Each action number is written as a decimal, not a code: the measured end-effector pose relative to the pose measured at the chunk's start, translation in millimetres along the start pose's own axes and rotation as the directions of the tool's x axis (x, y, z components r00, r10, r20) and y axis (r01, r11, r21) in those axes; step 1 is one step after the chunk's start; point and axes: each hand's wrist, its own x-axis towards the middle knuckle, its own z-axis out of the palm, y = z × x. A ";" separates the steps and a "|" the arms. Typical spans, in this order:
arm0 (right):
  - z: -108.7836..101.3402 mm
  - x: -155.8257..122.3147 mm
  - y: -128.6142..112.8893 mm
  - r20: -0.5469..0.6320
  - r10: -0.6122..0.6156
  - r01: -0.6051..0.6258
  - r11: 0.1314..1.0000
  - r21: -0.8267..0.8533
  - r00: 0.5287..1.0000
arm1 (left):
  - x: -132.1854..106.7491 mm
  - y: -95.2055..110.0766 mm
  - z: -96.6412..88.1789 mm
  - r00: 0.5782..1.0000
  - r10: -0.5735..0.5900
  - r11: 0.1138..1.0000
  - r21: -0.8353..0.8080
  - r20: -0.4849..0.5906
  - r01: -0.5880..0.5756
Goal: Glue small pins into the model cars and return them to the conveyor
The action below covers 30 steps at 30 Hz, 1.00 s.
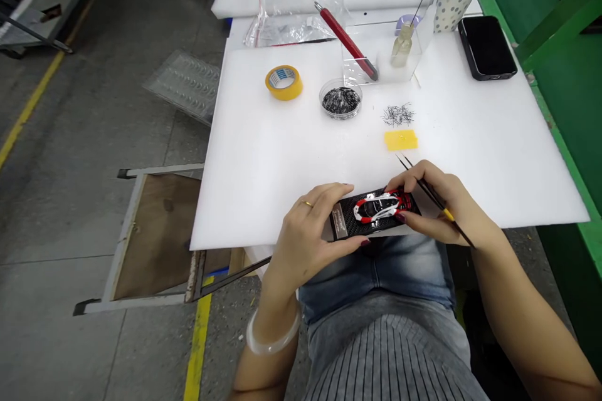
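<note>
Left hand point(313, 225) is clamped on the left end of a black carbon-weave plinth point(345, 220), at the near edge of the white foam board point(263, 150). The plinth carries a red-and-white model car point(380, 207). Right hand point(439, 207) pinches the car's right end, with thin black tweezers point(426, 187) tucked along its fingers. It looks like seating or checking the car, and fine work calls for a still plinth. Fingertips hide the contact.

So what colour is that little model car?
The model car is red, white and black; head view.

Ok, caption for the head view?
Left hand and right hand, which also holds tweezers, steady a red-and-white model car on its black base at the table edge.
</note>
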 end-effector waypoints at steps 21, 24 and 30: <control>-3.2 -3.4 3.3 0.065 -0.054 0.063 0.987 -0.145 0.996 | -0.8 -0.2 6.4 0.999 0.038 0.996 0.082 -0.027 -0.036; -1.6 -0.2 2.9 0.085 -0.075 0.092 0.974 -0.207 0.994 | -4.4 -1.9 4.8 0.999 0.024 0.998 0.052 -0.021 -0.023; 7.4 -4.9 -4.9 0.003 -0.107 0.105 0.969 -0.224 0.994 | -17.6 -12.8 -8.6 0.991 -0.118 0.987 -0.114 -0.068 0.110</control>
